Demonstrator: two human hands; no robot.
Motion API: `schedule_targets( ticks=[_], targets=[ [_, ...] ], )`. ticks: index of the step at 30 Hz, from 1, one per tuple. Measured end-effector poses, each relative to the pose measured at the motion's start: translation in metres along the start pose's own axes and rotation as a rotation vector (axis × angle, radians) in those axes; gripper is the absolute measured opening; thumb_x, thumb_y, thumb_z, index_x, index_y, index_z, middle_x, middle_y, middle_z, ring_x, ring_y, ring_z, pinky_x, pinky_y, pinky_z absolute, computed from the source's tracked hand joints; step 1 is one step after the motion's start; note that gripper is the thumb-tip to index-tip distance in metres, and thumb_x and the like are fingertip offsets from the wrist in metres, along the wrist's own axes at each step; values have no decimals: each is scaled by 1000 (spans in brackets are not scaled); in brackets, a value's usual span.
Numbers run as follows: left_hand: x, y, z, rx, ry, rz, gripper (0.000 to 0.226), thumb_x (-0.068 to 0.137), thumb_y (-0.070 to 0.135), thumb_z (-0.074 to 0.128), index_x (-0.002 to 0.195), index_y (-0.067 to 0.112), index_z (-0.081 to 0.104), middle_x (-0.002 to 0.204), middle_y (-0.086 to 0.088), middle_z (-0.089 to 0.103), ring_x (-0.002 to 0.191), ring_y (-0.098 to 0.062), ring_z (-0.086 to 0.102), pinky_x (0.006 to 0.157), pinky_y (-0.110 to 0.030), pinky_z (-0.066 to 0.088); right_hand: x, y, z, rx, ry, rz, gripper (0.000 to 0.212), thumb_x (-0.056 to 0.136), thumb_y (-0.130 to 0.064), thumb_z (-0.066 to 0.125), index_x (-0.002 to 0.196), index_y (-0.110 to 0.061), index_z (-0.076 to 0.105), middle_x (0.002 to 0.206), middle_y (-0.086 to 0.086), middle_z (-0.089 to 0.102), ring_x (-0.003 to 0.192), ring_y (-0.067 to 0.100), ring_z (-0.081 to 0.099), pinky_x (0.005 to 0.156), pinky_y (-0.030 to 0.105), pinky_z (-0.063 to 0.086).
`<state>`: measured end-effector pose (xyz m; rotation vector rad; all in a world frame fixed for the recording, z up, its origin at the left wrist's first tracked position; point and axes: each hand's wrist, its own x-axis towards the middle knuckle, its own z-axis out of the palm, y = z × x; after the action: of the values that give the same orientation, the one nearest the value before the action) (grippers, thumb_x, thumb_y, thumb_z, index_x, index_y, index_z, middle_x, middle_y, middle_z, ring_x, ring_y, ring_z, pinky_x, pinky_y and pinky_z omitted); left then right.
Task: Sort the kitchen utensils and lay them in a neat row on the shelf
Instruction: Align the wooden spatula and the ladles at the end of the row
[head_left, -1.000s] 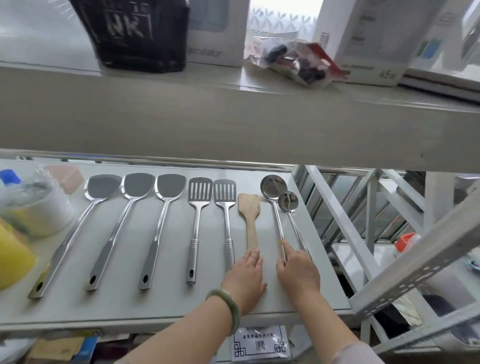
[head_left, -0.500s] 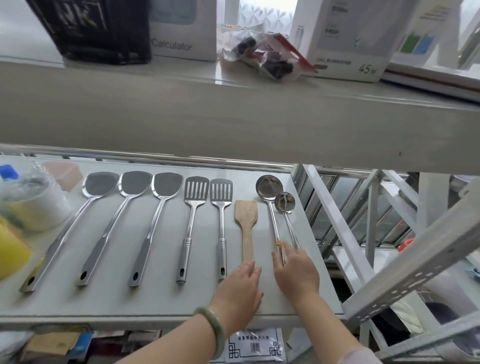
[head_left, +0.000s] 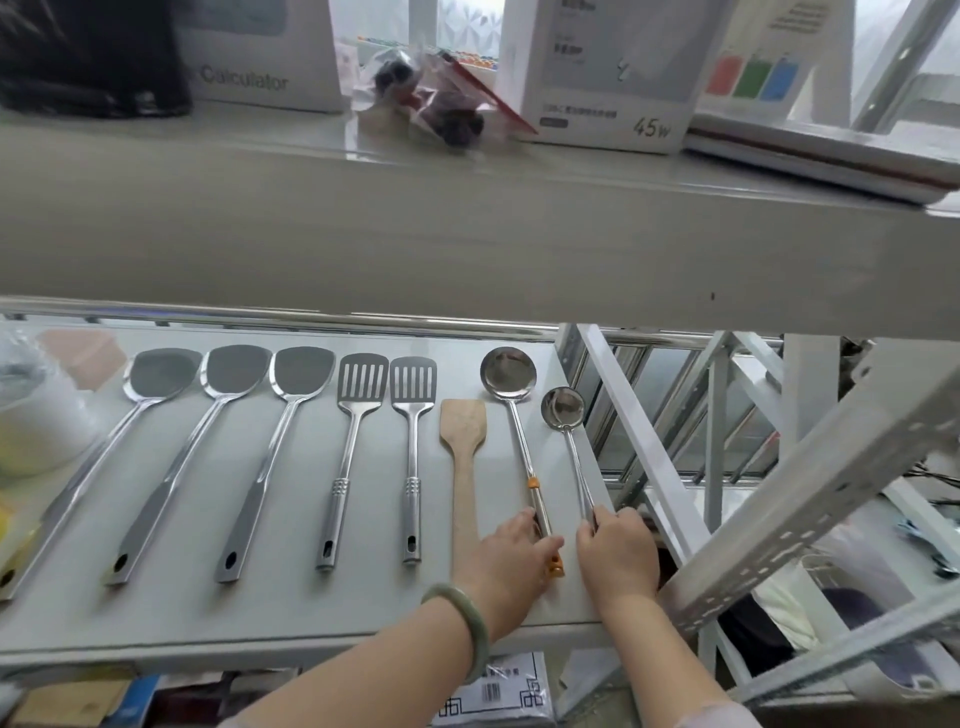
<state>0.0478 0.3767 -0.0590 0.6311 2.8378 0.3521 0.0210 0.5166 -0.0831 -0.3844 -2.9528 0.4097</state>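
A row of utensils lies on the grey shelf (head_left: 363, 618): three solid steel turners (head_left: 291, 379), two slotted turners (head_left: 363, 384), a wooden spatula (head_left: 464, 431), a large ladle (head_left: 508, 374) with orange bands on its handle, and a small ladle (head_left: 563, 408) at the far right. My left hand (head_left: 506, 566), with a green bangle on its wrist, holds the large ladle's handle near its end. My right hand (head_left: 618, 558) pinches the small ladle's handle close to the shelf's right edge.
A thick upper shelf (head_left: 467, 244) overhangs the row and carries boxes (head_left: 608, 73) and a plastic bag (head_left: 436, 104). A white tub (head_left: 36, 426) stands at the left end. White metal braces (head_left: 800, 525) and a railing lie to the right.
My left hand has moved right from the wooden spatula onto the large ladle's handle. My right hand has shifted right onto the small ladle's handle, and the two ladles now lie further apart.
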Motion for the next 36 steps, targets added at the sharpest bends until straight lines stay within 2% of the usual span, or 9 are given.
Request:
schedule_targets(
  ticks=[5,15,18,23,24,27,29,31,36],
  targets=[
    [-2,3,1,-59,19,-24,43,94,22,48,136,18,36,149,-16,24,126,-34,42,102,-42,39,-5,4,4,3,29,-6,23,88,-19,50,90,-2,67,92,17,58,85,31,56,67,31,34],
    [-4,2,9,-95,21,-57,50,98,24,42,145,20,26,155,-17,16,136,-33,30,111,-42,30,-5,4,2,45,49,-1,24,86,-16,51,88,2,66,85,23,58,79,36,58,66,33,41],
    [-16,-5,14,-260,148,-85,51,97,38,38,145,28,25,153,-3,23,141,-24,23,115,-39,25,-9,-4,-3,122,93,-14,41,86,-25,56,120,-1,57,96,20,57,87,32,56,77,36,47],
    [-34,-33,26,-26,237,-244,55,101,33,19,149,13,-1,155,-5,-16,145,-20,-12,115,-32,-10,-18,-37,-2,188,-29,-279,55,86,-36,56,136,-19,44,96,6,54,85,20,51,83,28,43],
    [-35,-36,32,12,259,-212,54,100,32,19,148,8,6,151,-4,-13,144,-18,-7,115,-31,-6,-20,-42,-1,175,-68,-286,54,87,-35,55,138,-21,42,99,6,53,89,20,52,85,27,41],
    [-35,-34,33,24,121,-224,64,85,34,20,125,1,57,140,-9,28,128,-26,49,104,-37,40,-23,-49,1,181,-151,-263,51,90,-17,46,141,-19,38,97,2,43,83,17,45,81,17,34],
    [-29,-40,38,72,124,-194,80,80,35,-3,141,-6,29,153,-17,14,142,-34,25,116,-40,21,-24,-49,4,196,-146,-250,51,91,-11,42,141,-16,37,94,0,36,77,15,40,76,14,31],
    [-28,-43,40,85,40,-223,68,88,34,-8,145,-3,-3,157,-18,-9,146,-30,-6,119,-38,-2,-24,-46,6,195,-143,-222,51,91,-10,41,141,-16,37,94,0,36,76,14,41,74,14,32],
    [-18,-44,44,192,62,-177,59,101,31,15,146,0,-5,157,-17,-12,146,-27,-9,121,-38,-1,-22,-40,5,154,-136,-195,51,91,-15,41,141,-19,37,96,0,40,79,13,41,73,18,33]
  ],
)
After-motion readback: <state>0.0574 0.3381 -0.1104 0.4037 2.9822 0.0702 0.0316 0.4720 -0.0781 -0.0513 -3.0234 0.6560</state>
